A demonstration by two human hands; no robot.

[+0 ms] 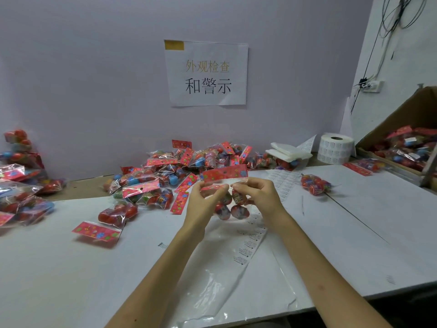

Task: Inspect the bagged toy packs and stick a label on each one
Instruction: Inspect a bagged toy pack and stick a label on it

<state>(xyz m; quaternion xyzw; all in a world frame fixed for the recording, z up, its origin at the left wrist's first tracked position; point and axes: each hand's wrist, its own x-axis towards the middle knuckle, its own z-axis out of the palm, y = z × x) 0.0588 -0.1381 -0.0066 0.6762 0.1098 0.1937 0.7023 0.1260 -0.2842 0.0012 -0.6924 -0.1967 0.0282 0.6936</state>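
**Pack held up under the sign, labels lying on the right-hand side**

Straight below the paper sign [207, 74] on the wall, a toy pack [225, 174] is lifted clear of the table [71, 268]. Its red header card is uppermost and runs left to right, a little higher at the right end, while the clear bag of round toys hangs down from it. The left hand [203, 197] pinches the bag just under the card's left part. The right hand [257, 195] pinches it under the right part, so both grip the same pack at much the same height. Whether a label is already on a fingertip cannot be made out.

This looks like the inspection step. The label strip [250, 242] lies flat below the sign and a little to its right, running towards the person under the right forearm. The label roll [335, 147] stands further right of the sign, by the wall. Either source is nearer the right hand, so that hand would likely let go to fetch a label while the left steadies the pack.

The heap [165, 171] of packs lies below and left of the sign
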